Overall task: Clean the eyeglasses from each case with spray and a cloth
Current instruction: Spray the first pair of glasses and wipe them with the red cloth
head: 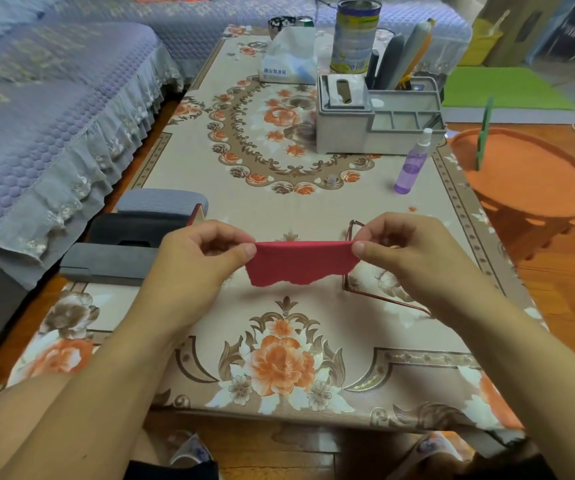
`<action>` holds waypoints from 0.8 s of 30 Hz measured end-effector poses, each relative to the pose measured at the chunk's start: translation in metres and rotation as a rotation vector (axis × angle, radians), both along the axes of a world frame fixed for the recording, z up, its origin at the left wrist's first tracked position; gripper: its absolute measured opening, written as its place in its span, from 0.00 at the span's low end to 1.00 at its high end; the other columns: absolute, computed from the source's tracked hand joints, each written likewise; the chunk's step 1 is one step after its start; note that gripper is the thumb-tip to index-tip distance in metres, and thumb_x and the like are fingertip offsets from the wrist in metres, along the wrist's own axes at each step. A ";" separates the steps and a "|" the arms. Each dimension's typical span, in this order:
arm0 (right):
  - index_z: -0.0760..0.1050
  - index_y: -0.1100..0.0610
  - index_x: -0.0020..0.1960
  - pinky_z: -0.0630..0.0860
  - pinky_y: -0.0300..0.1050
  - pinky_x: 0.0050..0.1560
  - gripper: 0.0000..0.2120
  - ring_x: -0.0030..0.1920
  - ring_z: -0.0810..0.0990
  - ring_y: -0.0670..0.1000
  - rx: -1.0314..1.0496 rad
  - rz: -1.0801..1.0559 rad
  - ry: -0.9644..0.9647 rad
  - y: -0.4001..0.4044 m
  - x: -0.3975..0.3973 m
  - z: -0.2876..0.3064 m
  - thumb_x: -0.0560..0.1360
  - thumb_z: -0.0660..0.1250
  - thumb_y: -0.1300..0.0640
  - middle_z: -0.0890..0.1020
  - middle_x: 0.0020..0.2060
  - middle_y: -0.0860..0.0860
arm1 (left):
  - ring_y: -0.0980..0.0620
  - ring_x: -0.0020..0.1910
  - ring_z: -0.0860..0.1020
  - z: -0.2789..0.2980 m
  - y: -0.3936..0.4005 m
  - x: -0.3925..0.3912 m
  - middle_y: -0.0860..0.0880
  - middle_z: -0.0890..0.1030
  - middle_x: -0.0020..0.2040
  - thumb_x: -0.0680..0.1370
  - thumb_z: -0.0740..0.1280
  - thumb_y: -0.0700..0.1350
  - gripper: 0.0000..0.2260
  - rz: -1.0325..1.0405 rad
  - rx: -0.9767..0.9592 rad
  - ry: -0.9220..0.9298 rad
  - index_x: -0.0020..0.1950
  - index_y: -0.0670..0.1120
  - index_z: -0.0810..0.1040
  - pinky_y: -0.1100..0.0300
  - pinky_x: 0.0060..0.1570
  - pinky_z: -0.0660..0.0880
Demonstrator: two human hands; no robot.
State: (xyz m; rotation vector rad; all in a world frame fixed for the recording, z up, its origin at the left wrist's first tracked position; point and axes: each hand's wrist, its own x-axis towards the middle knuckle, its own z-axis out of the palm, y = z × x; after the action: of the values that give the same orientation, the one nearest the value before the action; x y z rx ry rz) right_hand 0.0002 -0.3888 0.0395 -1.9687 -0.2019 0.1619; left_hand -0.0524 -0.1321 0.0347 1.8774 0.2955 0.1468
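A red cloth [301, 262] is stretched flat above the table between my two hands. My left hand [196, 258] pinches its left top corner and my right hand [407, 252] pinches its right top corner. Thin red-framed eyeglasses [365, 292] lie on the floral table under my right hand, partly hidden by the hand and the cloth. A purple spray bottle [412, 166] stands upright at the far right. Three glasses cases sit at the left edge: a blue-grey one [161, 201], a black one [137, 227] and a dark grey one [107, 263].
A grey desk organiser [379, 116] with pens, a tissue pack [289, 57] and a tall tin [357, 36] stand at the far end of the table [279, 202]. A purple-covered sofa [54, 109] runs along the left. An orange stool [528, 174] is right of the table.
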 end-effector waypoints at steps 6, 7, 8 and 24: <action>0.79 0.58 0.42 0.77 0.48 0.59 0.04 0.56 0.84 0.52 0.275 0.278 0.194 -0.011 0.002 0.013 0.75 0.71 0.63 0.86 0.53 0.53 | 0.47 0.50 0.82 0.013 0.008 -0.001 0.44 0.85 0.50 0.71 0.70 0.39 0.03 -0.263 -0.317 0.055 0.39 0.46 0.80 0.52 0.55 0.76; 0.79 0.57 0.41 0.77 0.46 0.54 0.05 0.51 0.83 0.53 0.379 0.323 0.258 -0.011 0.001 0.014 0.75 0.70 0.63 0.86 0.48 0.54 | 0.49 0.44 0.81 0.015 0.006 -0.001 0.42 0.85 0.46 0.71 0.67 0.38 0.02 -0.293 -0.434 0.044 0.39 0.44 0.77 0.57 0.48 0.76; 0.78 0.56 0.40 0.77 0.45 0.49 0.05 0.44 0.80 0.52 0.473 0.350 0.328 -0.010 0.000 0.014 0.75 0.68 0.63 0.83 0.42 0.54 | 0.51 0.38 0.78 0.015 0.004 -0.001 0.43 0.82 0.41 0.71 0.65 0.38 0.02 -0.301 -0.532 0.036 0.40 0.43 0.75 0.61 0.41 0.74; 0.74 0.59 0.65 0.83 0.50 0.44 0.15 0.38 0.82 0.53 0.441 0.019 0.575 0.006 -0.003 -0.010 0.79 0.67 0.66 0.83 0.41 0.56 | 0.48 0.42 0.83 0.001 -0.011 0.004 0.42 0.83 0.45 0.80 0.66 0.35 0.13 -0.123 -0.612 0.291 0.63 0.42 0.74 0.47 0.45 0.84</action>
State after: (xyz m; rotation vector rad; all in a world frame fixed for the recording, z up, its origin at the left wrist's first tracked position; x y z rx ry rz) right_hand -0.0025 -0.3824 0.0296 -1.4151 0.1139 0.6299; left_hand -0.0482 -0.1429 0.0354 1.2970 0.3724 -0.2783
